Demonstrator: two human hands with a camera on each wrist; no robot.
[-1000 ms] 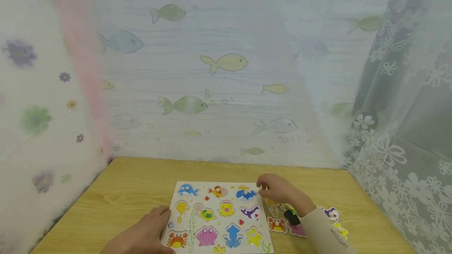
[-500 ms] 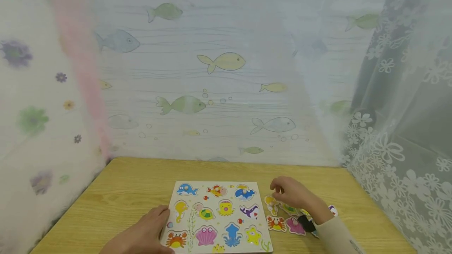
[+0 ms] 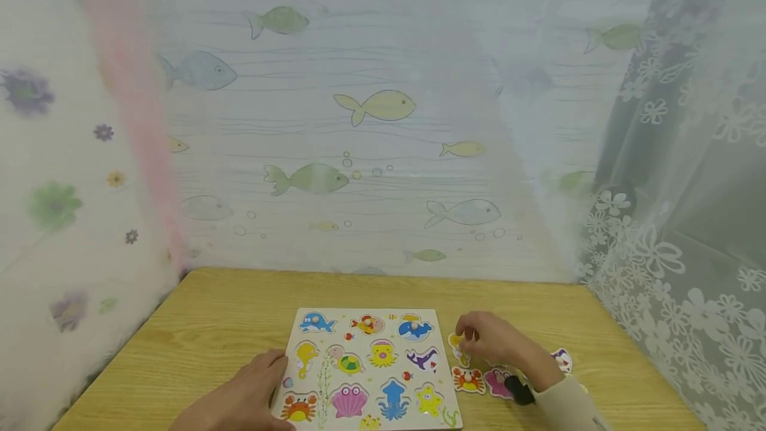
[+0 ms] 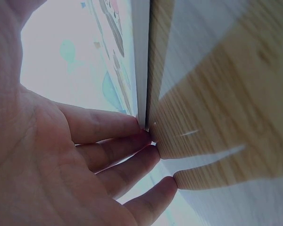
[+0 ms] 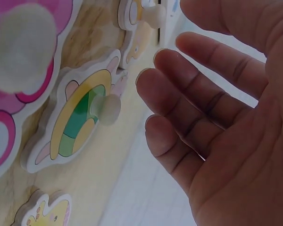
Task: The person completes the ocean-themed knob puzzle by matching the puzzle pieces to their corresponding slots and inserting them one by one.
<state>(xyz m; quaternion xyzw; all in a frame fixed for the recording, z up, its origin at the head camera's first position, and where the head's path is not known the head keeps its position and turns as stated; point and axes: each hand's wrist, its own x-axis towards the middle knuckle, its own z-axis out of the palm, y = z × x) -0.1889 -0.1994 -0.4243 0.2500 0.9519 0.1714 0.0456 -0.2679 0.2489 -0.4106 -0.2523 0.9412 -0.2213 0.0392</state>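
Note:
My left hand [image 3: 254,384] touches the left edge of a sea-animal peg puzzle board [image 3: 441,381]. In the left wrist view its fingers [image 4: 127,169] are extended, their tips at the board's edge and the tabletop. Dolphin [image 3: 326,322], fish [image 3: 366,324] and whale [image 3: 414,329] pieces with knobs lie in the board's top row. My right hand [image 3: 499,338] hovers over loose pieces right of the board, nearest the yellow seahorse piece [image 3: 457,350]. The right wrist view has its fingers slightly bent, holding nothing, apart from the knobbed turtle piece [image 5: 78,117].
Loose crab [image 3: 469,381] and pink shell [image 3: 497,384] pieces lie beside the board. A purple-and-white piece [image 3: 562,359] is farther right, and others are partly hidden under the right arm. Fish-printed cloth [image 3: 383,151] hangs behind the wooden table [image 3: 233,311].
My right hand has moved right from the board's top-right corner, then lowered toward the seahorse piece. The left hand has stayed at the board's edge.

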